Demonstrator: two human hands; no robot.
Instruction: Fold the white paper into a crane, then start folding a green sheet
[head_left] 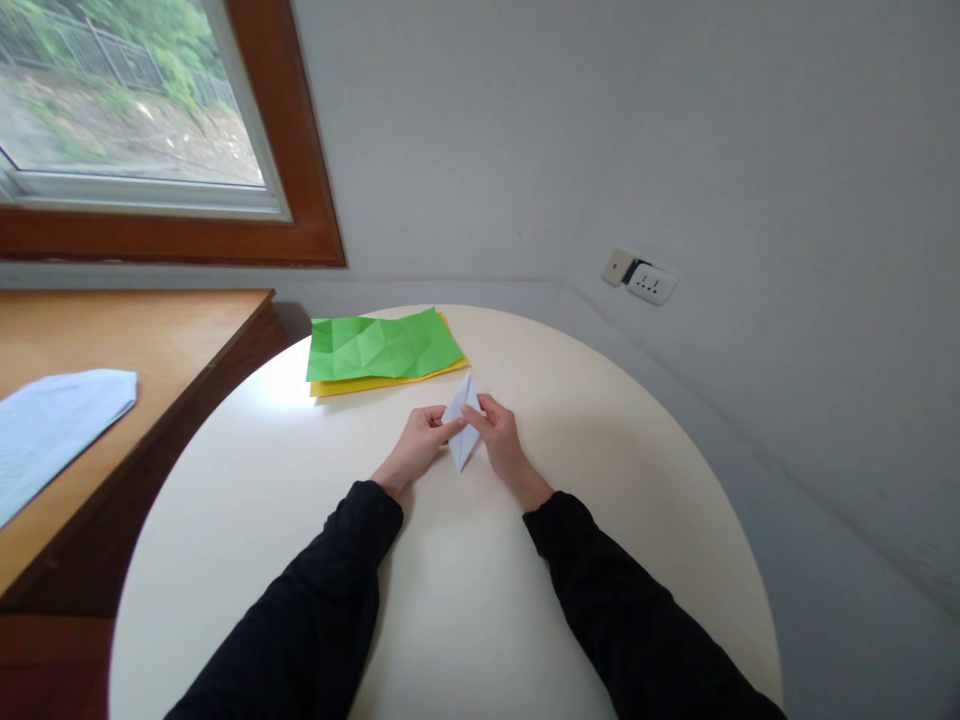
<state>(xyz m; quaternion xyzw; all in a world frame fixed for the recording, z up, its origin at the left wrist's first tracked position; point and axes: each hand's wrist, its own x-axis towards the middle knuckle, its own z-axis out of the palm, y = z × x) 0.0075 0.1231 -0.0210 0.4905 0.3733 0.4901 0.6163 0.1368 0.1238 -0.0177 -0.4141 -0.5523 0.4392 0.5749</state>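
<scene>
A small white folded paper [460,452], shaped like a long diamond with a crease down its middle, is held between both hands over the table. My left hand [421,440] pinches its left side, thumb on top. From the right, my right hand [504,440] grips the other edge, its thumb lying across the upper face. Fingers under the paper are partly hidden. Just beyond the hands lies a creased green paper sheet [382,345], resting on a yellow sheet [349,386].
The round white table [480,610] spans the front. At the left stands a wooden desk [187,325] with a pale blue cloth or paper item [60,425] on it. Behind are a brown-framed window [315,215] and a wall socket [651,283].
</scene>
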